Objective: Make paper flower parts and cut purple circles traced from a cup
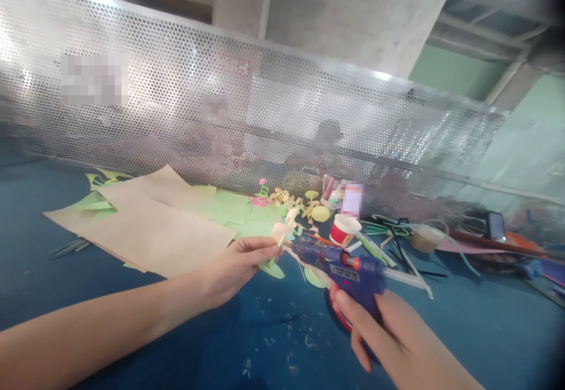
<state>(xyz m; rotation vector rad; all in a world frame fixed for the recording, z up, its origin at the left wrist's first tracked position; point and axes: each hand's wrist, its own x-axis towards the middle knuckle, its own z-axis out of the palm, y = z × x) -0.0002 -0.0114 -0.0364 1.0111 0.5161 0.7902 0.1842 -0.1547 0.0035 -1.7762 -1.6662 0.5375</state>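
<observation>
Gripping a blue hot glue gun (348, 272) at lower right of centre, the right hand (388, 337) aims its nozzle at a paper flower (281, 238) pinched in the left hand (238, 266) mid-frame.

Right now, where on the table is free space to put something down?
Bare blue table lies near the left forearm, below the brown paper sheets, and left of the right hand holding the glue gun. Around the red paper cup it is crowded.
</observation>
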